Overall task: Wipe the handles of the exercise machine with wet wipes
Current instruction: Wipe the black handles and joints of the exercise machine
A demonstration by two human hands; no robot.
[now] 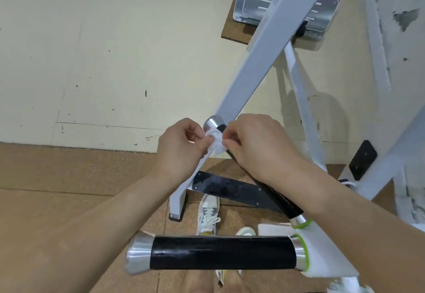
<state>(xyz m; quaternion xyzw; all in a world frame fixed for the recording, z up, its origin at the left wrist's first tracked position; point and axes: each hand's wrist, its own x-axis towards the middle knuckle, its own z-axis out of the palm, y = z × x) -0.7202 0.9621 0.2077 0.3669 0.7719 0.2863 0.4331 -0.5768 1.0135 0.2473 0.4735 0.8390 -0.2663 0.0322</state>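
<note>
Wipe: the wet wipe [215,141] was bunched into a small white wad at the top end of the far handle [277,197], just under its chrome cap. From my feed I couldn't tell how far round the grip it went.
Left hand: my left hand [181,142] pinched the wad's left side, fingers curled in. The fingertips were mostly buried in the wipe.
Right hand: the right hand [257,148] pinched the other side with thumb and forefinger. It hid the upper stretch of the black grip, and the wrist covered more of it.
Far handle: only the cap and the lower black part showed, sloping down to a green ring.
Near handle: the near handle [220,256] lay crosswise at the bottom, fully in view and apart from both hands.
Cut off: both forearms ran out of the picture, and so did the white frame beam [264,58] at the top. My shoes [208,214] were half behind the near handle.
Room: open floor [69,177] to the left, while frame legs crowded in on the right.
</note>
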